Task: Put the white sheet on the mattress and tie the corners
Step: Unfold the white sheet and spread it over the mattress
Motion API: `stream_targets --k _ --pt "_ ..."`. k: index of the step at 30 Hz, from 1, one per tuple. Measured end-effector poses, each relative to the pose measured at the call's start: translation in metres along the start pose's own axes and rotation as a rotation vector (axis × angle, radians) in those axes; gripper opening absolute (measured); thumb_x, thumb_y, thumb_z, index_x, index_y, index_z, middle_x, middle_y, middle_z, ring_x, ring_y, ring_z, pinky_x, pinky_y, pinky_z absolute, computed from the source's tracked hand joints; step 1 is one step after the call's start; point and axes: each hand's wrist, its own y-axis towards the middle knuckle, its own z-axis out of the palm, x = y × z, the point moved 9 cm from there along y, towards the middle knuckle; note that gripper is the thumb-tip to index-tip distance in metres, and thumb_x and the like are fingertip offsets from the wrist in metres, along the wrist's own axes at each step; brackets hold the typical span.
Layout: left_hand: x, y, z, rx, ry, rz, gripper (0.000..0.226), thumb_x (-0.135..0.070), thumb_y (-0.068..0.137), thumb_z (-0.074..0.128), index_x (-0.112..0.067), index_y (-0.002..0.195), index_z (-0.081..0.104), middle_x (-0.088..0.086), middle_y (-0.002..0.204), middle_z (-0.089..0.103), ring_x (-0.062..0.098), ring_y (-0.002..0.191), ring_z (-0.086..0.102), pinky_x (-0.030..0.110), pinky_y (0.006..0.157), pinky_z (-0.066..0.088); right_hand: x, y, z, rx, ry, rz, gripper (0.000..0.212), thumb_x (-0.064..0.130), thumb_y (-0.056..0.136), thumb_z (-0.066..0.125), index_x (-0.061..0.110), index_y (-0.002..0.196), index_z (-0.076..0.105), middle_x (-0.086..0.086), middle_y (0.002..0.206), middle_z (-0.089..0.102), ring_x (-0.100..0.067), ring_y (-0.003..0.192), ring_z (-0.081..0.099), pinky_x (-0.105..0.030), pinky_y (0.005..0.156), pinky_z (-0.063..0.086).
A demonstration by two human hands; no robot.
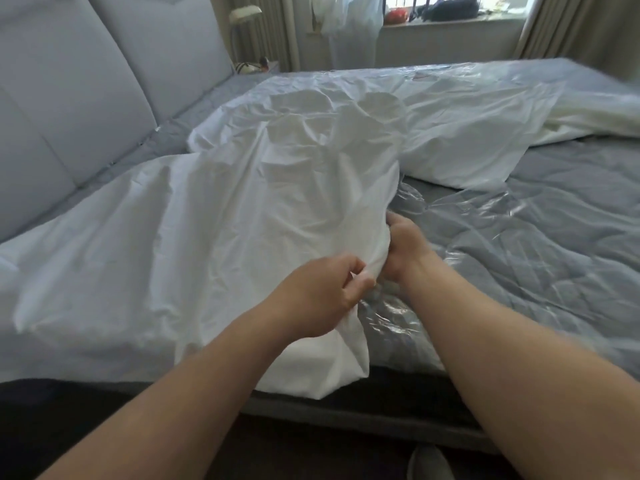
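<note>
A grey mattress (571, 216) carries clear plastic film (485, 237). The crumpled white sheet (173, 237) lies across its left part.

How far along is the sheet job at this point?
Early stage. Done: the crumpled white cotton sheet lies on the grey quilted mattress, covering only part. In hand: left hand and right hand grip its bunched edge. Left: spreading it flat and tying corners.

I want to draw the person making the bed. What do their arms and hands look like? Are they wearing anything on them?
Both arms are bare all the way to the bottom edge of the picture: no sleeves show. The left hand and the right hand wear no gloves, and I can see no rings, watch or bracelet on the wrists. So draw two plain bare arms with bare hands.
</note>
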Motion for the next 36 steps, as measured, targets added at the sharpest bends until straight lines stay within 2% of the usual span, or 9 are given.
stream_targets --k 5,8,11,16,20,24,28,32,36 --pt "-0.024 -0.013 0.008 -0.06 0.201 -0.028 0.022 -0.046 0.106 0.048 -0.028 0.1 0.059 -0.007 0.09 0.065 0.019 0.084 0.059 0.036 0.074 0.045 0.062 -0.033 -0.068 -0.368 -0.001 -0.129 0.041 0.032 0.094 0.052 0.01 0.126 0.065 -0.02 0.125 0.069 -0.04 0.108 0.066 -0.061 0.095 0.052" --pt "-0.049 -0.008 0.013 -0.063 0.279 -0.037 0.026 -0.047 0.107 0.044 -0.027 0.104 0.06 -0.004 0.092 0.066 0.023 0.085 0.06 0.04 0.076 0.05 0.135 -0.104 -0.082 -0.551 -0.055 -0.616 0.021 0.018 0.089 0.059 0.018 0.108 0.066 -0.006 0.1 0.072 -0.021 0.079 0.066 -0.046 0.074 0.058" --pt "-0.104 -0.006 0.015 -0.058 0.338 0.036 0.028 -0.047 0.108 0.042 -0.027 0.098 0.057 -0.006 0.082 0.058 0.024 0.082 0.058 0.039 0.074 0.049 0.188 -0.225 -0.079 -0.684 0.06 -1.113 0.012 0.016 0.087 0.061 0.024 0.096 0.063 -0.005 0.103 0.069 -0.013 0.084 0.064 -0.036 0.086 0.058" --pt "-0.155 -0.013 0.041 0.14 0.464 0.064 0.023 -0.035 0.107 0.046 -0.023 0.104 0.064 -0.006 0.095 0.062 0.021 0.091 0.058 0.037 0.08 0.048 0.186 -0.372 -0.059 -0.658 -0.487 -1.673 0.012 0.012 0.099 0.058 0.023 0.105 0.057 0.017 0.083 0.05 0.002 0.069 0.047 -0.01 0.071 0.038" --pt "-0.163 -0.023 0.037 0.021 0.066 -0.055 0.029 -0.009 0.095 0.053 -0.021 0.116 0.068 -0.005 0.118 0.068 0.017 0.107 0.064 0.035 0.097 0.053 0.138 -0.345 -0.061 -0.377 -1.12 -1.298 0.014 0.022 0.098 0.063 0.035 0.1 0.061 0.013 0.081 0.059 -0.002 0.075 0.056 -0.024 0.067 0.04" --pt "-0.176 -0.029 0.044 -0.042 -0.495 -0.168 0.017 -0.03 0.102 0.058 -0.019 0.11 0.068 0.003 0.111 0.072 0.019 0.094 0.072 0.038 0.081 0.059 0.073 -0.32 -0.075 -0.066 -1.458 -0.885 0.013 0.026 0.098 0.063 0.038 0.102 0.065 0.013 0.095 0.066 0.0 0.089 0.063 -0.028 0.082 0.052" --pt "-0.188 -0.031 0.071 0.073 -0.179 -0.109 0.026 -0.043 0.099 0.061 -0.02 0.107 0.071 0.002 0.104 0.074 0.02 0.094 0.073 0.041 0.086 0.062 0.016 -0.318 -0.089 0.194 -1.691 -0.519 0.024 0.021 0.095 0.06 0.036 0.11 0.071 0.02 0.113 0.063 0.005 0.106 0.058 -0.014 0.094 0.044" --pt "-0.187 -0.035 0.082 0.005 0.062 -0.04 0.031 -0.033 0.096 0.058 -0.007 0.103 0.075 0.011 0.096 0.076 0.032 0.092 0.071 0.047 0.082 0.058 0.047 -0.321 -0.125 -0.148 -1.619 -0.502 0.028 0.011 0.091 0.053 0.032 0.093 0.073 0.013 0.098 0.07 -0.002 0.089 0.064 -0.026 0.084 0.053" --pt "-0.183 -0.02 0.096 0.01 0.114 -0.04 0.033 -0.035 0.095 0.057 -0.007 0.095 0.074 0.011 0.094 0.075 0.032 0.09 0.07 0.048 0.081 0.057 0.098 -0.323 -0.16 -0.412 -1.197 -0.594 0.021 0.006 0.086 0.055 0.022 0.086 0.068 0.003 0.077 0.074 -0.015 0.074 0.07 -0.04 0.075 0.059"
